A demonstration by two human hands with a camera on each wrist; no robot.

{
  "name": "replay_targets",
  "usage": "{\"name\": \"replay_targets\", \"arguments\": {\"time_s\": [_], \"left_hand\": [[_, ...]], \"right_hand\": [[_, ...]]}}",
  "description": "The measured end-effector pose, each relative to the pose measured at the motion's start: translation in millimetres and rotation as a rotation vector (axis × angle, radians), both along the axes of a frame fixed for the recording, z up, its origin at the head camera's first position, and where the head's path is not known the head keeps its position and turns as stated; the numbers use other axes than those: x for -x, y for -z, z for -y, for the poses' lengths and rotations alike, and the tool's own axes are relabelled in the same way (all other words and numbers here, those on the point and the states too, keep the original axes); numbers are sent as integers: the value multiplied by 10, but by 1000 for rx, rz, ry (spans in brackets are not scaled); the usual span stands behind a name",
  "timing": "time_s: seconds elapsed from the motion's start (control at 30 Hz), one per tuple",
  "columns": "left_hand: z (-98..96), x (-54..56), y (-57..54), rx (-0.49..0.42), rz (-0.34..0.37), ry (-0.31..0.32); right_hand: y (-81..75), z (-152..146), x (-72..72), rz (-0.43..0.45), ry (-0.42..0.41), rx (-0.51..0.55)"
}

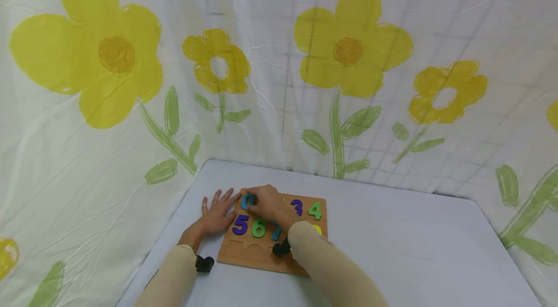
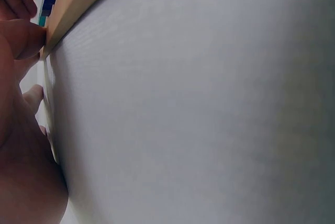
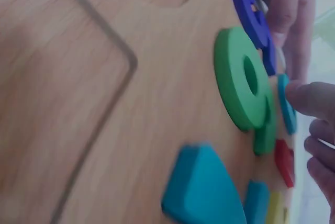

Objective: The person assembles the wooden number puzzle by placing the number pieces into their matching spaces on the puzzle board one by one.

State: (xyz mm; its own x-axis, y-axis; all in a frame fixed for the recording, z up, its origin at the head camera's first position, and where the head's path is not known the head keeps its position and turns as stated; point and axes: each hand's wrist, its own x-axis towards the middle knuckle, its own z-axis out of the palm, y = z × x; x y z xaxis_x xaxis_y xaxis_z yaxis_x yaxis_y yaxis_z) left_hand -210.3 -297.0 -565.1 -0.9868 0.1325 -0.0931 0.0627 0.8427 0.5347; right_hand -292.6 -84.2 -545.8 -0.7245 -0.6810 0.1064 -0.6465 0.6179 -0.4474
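A wooden number puzzle board (image 1: 244,261) lies on the table, holding coloured digits. My right hand (image 1: 272,206) reaches across it and pinches the blue 0 (image 1: 246,201) at the far left corner, its thumb (image 3: 309,98) on the piece. Flat and spread, my left hand (image 1: 215,217) rests on the table by the board's left side, with thumb and index finger touching the edge. Around the right hand are a purple 5 (image 1: 240,224), a green 6 (image 1: 259,228) and a blue 7 (image 1: 276,232). The right hand and forearm partly hide other digits.
A purple 3 (image 1: 297,207), a green 4 (image 1: 315,210) and a partly covered yellow digit (image 1: 317,229) are on the board's right. Shaped recesses (image 1: 254,249) line its near row. White table surface (image 1: 405,239) extends rightward, with a flower-printed curtain (image 1: 270,118) behind.
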Motion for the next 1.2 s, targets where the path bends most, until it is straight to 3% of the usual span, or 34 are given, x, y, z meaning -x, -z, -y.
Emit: {"name": "replay_targets", "arguments": {"time_s": [0.27, 0.63, 0.93, 1.1, 1.2], "left_hand": [[-18, -23, -29, -1, -7, 1], [-21, -25, -10, 19, -11, 0], [-62, -47, -18, 3, 3, -7], [-55, -39, -24, 10, 8, -7], [-29, -42, -44, -33, -1, -17]], "right_hand": [[-190, -424, -60, -59, 7, 106], [-540, -1543, -271, -111, 179, 220], [-629, -2556, -419, -284, 262, 206], [-663, -2939, -475, -346, 314, 202], [-669, -3093, -518, -376, 335, 196]]}}
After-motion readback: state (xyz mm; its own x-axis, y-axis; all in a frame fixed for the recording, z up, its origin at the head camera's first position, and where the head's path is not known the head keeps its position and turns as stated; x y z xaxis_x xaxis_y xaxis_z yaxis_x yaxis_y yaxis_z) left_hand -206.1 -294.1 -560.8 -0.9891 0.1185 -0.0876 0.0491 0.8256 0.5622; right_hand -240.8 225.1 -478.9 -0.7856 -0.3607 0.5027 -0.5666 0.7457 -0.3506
